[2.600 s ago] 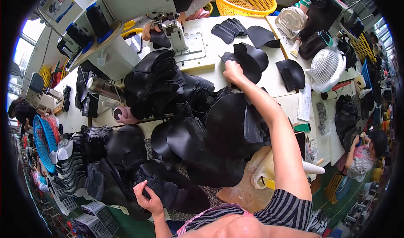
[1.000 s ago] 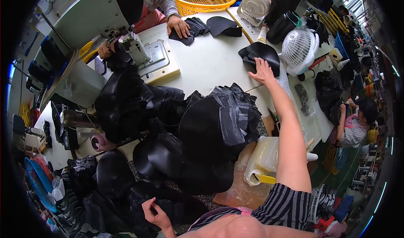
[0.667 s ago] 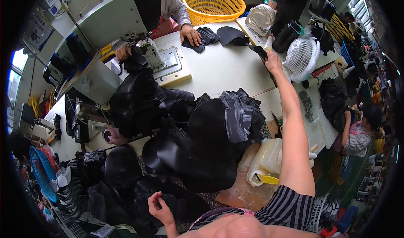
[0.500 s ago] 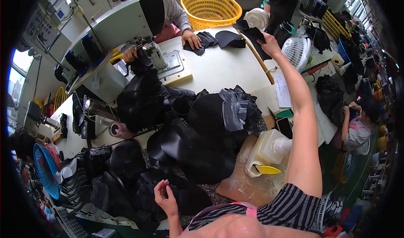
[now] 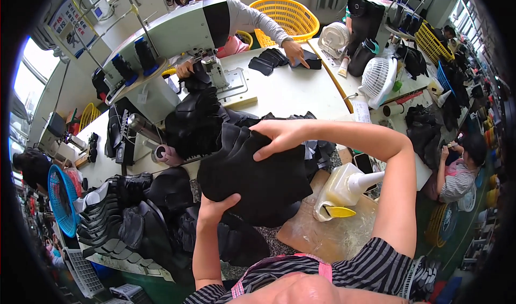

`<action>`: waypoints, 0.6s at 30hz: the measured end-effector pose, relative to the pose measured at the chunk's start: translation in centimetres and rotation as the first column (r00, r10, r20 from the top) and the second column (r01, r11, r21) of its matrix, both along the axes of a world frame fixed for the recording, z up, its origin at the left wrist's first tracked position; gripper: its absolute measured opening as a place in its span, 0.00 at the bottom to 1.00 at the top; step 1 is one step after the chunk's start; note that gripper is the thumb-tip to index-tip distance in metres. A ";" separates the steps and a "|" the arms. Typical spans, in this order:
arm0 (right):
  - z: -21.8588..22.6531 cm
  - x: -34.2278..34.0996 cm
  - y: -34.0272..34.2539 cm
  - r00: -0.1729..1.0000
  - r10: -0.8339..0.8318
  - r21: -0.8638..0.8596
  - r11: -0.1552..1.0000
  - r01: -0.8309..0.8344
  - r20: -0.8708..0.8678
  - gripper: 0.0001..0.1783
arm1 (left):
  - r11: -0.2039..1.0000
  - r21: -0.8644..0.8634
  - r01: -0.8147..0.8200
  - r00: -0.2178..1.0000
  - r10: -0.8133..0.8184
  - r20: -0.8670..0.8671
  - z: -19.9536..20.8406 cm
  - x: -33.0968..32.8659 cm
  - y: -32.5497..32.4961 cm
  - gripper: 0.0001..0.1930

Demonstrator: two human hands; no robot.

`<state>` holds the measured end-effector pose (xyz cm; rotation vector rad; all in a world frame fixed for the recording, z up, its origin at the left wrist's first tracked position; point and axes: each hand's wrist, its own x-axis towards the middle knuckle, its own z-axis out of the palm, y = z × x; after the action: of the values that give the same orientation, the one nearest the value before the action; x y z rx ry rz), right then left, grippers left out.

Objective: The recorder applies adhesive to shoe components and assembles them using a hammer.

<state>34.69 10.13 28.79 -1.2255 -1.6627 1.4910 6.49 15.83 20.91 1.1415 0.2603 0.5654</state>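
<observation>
A stack of flat black leather-like pieces is held up above the dark pile in front of me. My right hand grips its upper edge, with the thumb across the front face and the fingers hidden behind. Lower down on the left, my left hand clasps the near edge, thumb on top and its other fingers out of sight underneath. Beneath and around the stack lie more black pieces, partly covered by it. To the right of them a translucent plastic bottle with a white spout rests on a brown board.
Across the white table, a co-worker's hand touches black pieces beside a sewing machine. Layered black pieces crowd the left. A white fan stands right; a yellow basket is behind.
My right hand has come back from the table's far right side to the middle. Both hands now hold the stack; my left was empty before. The co-worker's hand has moved right.
</observation>
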 end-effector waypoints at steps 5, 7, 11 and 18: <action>-6.2 3.4 0.3 0.985 -0.113 -0.396 0.917 0.052 -0.133 0.34 | 0.925 -0.312 -0.217 0.962 0.149 -0.228 -2.2 -0.7 -3.0 0.22; -13.0 12.3 0.8 0.757 -0.651 -0.220 0.731 0.646 0.060 0.25 | 0.875 -0.431 -0.222 0.968 0.145 -0.204 -3.9 -2.1 -3.2 0.25; -18.4 24.5 1.7 -0.337 -0.858 0.751 0.082 0.655 0.388 0.48 | 0.801 -0.372 -0.468 0.879 0.381 -0.286 -5.7 -7.3 -2.8 0.32; -18.3 30.4 5.8 0.307 -0.948 -0.036 0.311 0.950 -0.084 0.70 | 0.667 -0.365 -0.650 0.756 0.517 -0.401 -6.9 -9.5 -2.2 0.35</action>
<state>65.08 15.88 10.44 -1.6481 -0.5273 0.6838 -3.04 13.61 14.05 0.6057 0.9889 0.8611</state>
